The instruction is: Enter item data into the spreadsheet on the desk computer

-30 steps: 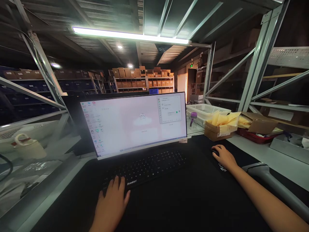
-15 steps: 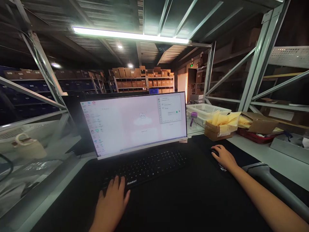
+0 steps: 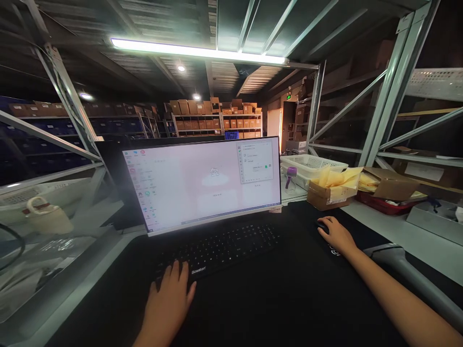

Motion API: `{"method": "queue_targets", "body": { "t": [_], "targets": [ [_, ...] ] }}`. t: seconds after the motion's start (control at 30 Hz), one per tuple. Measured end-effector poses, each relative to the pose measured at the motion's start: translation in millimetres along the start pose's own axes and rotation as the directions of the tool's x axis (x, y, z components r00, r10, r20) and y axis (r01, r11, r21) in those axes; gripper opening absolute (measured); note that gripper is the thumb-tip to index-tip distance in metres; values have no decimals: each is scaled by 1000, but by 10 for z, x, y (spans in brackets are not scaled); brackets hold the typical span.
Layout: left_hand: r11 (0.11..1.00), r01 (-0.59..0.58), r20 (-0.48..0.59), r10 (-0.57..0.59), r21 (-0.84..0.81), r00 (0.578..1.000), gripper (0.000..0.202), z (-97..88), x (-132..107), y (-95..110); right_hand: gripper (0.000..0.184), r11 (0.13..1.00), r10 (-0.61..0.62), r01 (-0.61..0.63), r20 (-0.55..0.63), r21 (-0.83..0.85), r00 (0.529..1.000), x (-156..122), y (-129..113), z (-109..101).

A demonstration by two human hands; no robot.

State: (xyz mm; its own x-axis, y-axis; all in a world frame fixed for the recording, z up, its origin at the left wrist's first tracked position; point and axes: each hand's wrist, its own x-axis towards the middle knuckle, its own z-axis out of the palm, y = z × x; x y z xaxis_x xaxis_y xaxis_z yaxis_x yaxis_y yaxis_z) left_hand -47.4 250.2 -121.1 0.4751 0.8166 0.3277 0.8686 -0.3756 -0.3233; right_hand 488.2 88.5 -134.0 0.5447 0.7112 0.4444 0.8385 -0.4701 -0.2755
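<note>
My left hand (image 3: 169, 300) lies flat, fingers stretched out, on the near left edge of a black keyboard (image 3: 221, 248). My right hand (image 3: 334, 234) is cupped over a black mouse (image 3: 320, 225) on the dark desk mat (image 3: 282, 299) to the right of the keyboard. Behind the keyboard stands a wide monitor (image 3: 204, 180), lit with a pale desktop and a small window at its upper right.
A cardboard box of yellow envelopes (image 3: 331, 188), a white basket (image 3: 311, 166), a purple-capped bottle (image 3: 290, 178) and a red tray (image 3: 383, 202) sit at the right. A grey scanner handle (image 3: 405, 270) lies by my right forearm. Metal shelf posts (image 3: 387, 86) flank the desk.
Both hands stay where they were. The view has shifted very slightly.
</note>
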Motion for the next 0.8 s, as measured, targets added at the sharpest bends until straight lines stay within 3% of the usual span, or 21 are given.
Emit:
{"method": "queue_targets", "body": {
  "t": [0.3,0.47,0.6,0.8],
  "targets": [
    [1000,11,18,-12,4,1000,55,-33,20,-5,50,1000,-13,15,63,-21,998,-16,-11,-54],
    [997,33,41,-30,-75,999,52,-153,-29,34,54,990,-106,102,44,97,993,-1,285,166],
    [983,70,83,-56,-172,995,55,-242,-56,45,48,951,-202,210,-60,228,978,160,540,419],
    [967,85,51,-75,-239,996,55,-240,-97,48,56,905,-294,309,-94,292,951,311,728,631]
  ]
}}
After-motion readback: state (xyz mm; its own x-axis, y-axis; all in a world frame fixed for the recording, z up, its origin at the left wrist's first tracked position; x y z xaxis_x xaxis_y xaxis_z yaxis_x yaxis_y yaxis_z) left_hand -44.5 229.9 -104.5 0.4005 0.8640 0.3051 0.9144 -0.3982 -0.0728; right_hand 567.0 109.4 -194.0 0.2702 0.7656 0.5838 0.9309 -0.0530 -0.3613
